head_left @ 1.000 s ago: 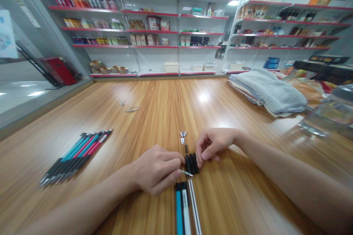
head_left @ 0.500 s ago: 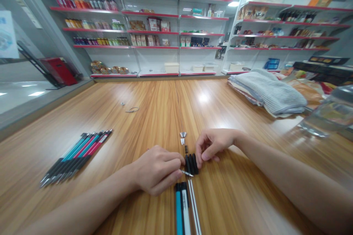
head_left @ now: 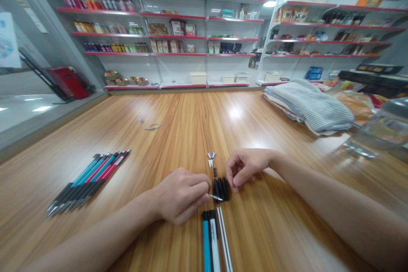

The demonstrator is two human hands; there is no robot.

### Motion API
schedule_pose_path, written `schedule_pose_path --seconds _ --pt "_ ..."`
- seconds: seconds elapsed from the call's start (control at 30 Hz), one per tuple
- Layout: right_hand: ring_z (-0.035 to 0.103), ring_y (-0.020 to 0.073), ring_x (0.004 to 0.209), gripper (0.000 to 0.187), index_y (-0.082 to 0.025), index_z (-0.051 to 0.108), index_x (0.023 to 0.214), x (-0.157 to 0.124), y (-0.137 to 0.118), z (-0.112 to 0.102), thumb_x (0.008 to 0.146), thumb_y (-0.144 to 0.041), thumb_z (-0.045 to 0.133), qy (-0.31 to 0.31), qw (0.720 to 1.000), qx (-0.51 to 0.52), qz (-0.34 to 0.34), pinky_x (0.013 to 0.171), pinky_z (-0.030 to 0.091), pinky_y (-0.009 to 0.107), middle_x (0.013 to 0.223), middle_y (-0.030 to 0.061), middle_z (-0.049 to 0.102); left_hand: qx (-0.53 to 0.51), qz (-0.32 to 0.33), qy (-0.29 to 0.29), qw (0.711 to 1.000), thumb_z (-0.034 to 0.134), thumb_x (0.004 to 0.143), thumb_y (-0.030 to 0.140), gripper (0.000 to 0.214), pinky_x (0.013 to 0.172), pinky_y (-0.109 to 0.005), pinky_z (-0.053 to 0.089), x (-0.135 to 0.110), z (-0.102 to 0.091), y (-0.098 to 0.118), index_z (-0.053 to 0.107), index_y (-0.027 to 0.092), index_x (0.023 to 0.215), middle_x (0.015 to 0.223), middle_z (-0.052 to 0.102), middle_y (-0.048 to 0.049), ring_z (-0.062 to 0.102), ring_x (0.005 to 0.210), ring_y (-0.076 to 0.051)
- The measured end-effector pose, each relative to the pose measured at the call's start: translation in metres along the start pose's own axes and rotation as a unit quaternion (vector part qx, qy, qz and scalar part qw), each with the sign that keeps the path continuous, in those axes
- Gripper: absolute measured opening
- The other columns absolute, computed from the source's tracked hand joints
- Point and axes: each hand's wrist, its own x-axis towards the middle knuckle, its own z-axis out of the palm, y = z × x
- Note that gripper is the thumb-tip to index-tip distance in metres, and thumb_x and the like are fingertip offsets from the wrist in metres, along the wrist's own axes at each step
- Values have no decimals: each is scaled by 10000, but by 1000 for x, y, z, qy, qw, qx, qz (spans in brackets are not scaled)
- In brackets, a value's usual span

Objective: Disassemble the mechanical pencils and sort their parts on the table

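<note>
My left hand [head_left: 183, 195] is closed round a slim pen, mostly hidden in the fist. Its thin pale end with a metal tip [head_left: 216, 197] pokes out to the right, over the lower ends of the black pen grips [head_left: 221, 189]. A small red bit shows behind the knuckles. My right hand [head_left: 244, 168] rests just right of those grips, its fingers curled towards the thumb, with nothing visible in them. Below lie a blue pen barrel [head_left: 207, 242], a white pen barrel [head_left: 214, 242] and two white refills [head_left: 225, 242]. Silver cone tips [head_left: 211, 156] and small white pieces [head_left: 211, 163] lie above.
Several pens [head_left: 89, 180] lie in a slanted row at left. A ring-like loop [head_left: 153, 126] and a small metal bit [head_left: 141, 120] lie farther back. Folded cloths [head_left: 309, 104] and a clear container [head_left: 379, 129] stand at right. Stocked shelves [head_left: 178, 55] rise beyond the table.
My left hand has shifted slightly left, and the pen tip has risen a little over the black grips. My right fingers have drawn slightly away from the grips.
</note>
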Motion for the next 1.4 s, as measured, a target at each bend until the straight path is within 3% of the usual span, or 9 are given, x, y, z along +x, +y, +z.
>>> schedule_pose_path --seconds 0.13,0.23,0.4,0.63,0.83,1.1,1.4 --pt "536 64 553 315 -86 659 866 6 3 13 744 -363 746 86 994 20 -60 485 375 152 671 10 635 96 -30 46 994 399 925 218 203 471 -279 273 1 5 0 451 183 732 671 518 0 440 524 -118" --pt "519 66 565 334 -84 664 873 13 2 25 748 -385 736 111 989 7 -93 500 366 164 673 4 610 152 -57 82 983 423 937 232 248 467 -278 233 3 8 -1 447 182 695 605 496 23 423 497 -107" --pt "494 69 534 323 -91 653 769 23 0 36 792 -412 682 194 975 -21 -109 488 354 174 607 -6 574 173 -84 73 979 403 956 231 250 470 -267 228 5 10 -2 502 180 732 592 524 27 456 506 -106" --pt "421 55 477 325 -87 642 714 24 6 26 831 -390 631 264 950 -42 -162 460 307 184 552 -21 530 157 -141 72 975 404 958 251 246 500 -260 296 3 12 -4 497 181 742 621 553 19 503 533 -114" --pt "454 81 566 272 -82 644 754 19 16 11 822 -345 640 325 920 -142 -166 526 340 206 625 -4 551 132 -179 61 973 390 958 262 243 538 -253 348 1 12 -7 492 180 754 665 569 9 541 579 -119" --pt "540 107 668 88 -134 677 851 18 17 11 801 -194 636 303 881 -321 -171 584 402 212 790 34 626 120 -159 26 980 362 954 261 243 531 -268 347 2 10 -5 503 184 771 672 555 4 529 579 -131" --pt "554 111 701 162 -149 676 876 18 16 11 746 -76 613 297 869 -354 -179 619 425 213 830 30 626 106 -134 -12 985 364 936 225 218 527 -274 339 3 8 -4 531 180 803 704 569 -13 536 602 -140"
